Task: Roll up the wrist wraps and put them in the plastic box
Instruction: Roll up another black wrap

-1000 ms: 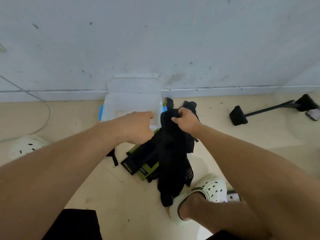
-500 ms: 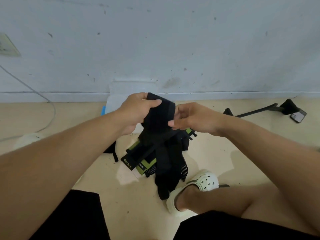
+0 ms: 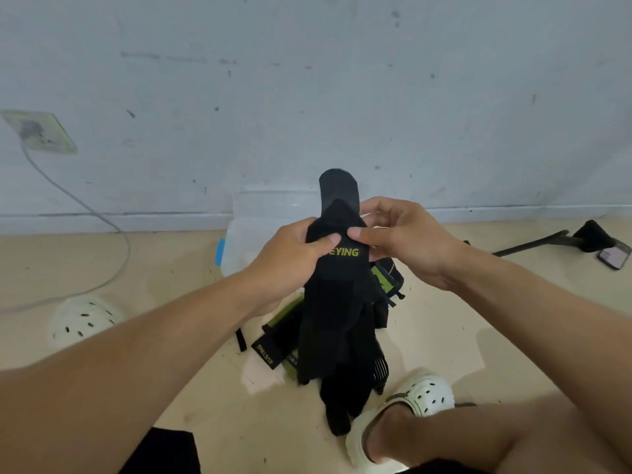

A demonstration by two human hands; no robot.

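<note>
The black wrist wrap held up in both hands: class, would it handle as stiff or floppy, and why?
Probably floppy: the black wrist wrap hangs limp below the left hand and right hand. Its rounded top tab stands up, so that end seems stiffer. Likely light, since thumb pinches hold it.

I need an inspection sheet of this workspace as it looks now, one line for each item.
Surface: beige floor, dark specks.
Job's things: black wrist wrap held up; more wraps piled below; plastic box behind, at the wall.
Clutter: phone, black stand, white clogs.
Grippers: left hand and right hand both pinch the wrap.
Cables: grey cable from wall socket.
Surroundings: scuffed pale wall.
</note>
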